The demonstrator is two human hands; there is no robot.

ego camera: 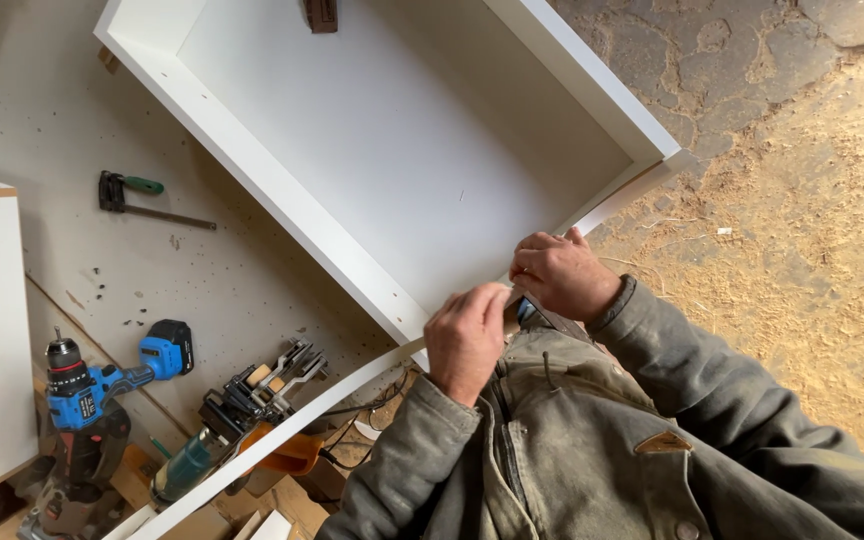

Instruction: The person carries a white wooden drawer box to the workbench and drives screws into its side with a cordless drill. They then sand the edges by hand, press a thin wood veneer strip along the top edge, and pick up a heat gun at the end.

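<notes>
- The left hand (464,340) has its fingers pinched around a long, thin white strip (282,428).
- The right hand (560,273) is just beside the left one. Its fingers are curled and press down where the strip meets the edge of a big white box (402,150).
- I cannot tell if the right fingers grip the strip or only push on it.
- The strip runs from the two hands down toward the bottom left, over the tools. Another part lies along the near edge of the box, up to its right corner.
- The white box is open on top and lies on the tabletop (52,120).
- A blue drill (102,385) stands on the left part of the tabletop.
- A green power tool (192,465) lies near the drill, under the strip.
- A clamp with a green handle (142,195) lies on the tabletop, well apart from the hands.
- The floor (802,200) on the right is covered in sawdust.
- The person wears a dusty grey jacket (592,440).
</notes>
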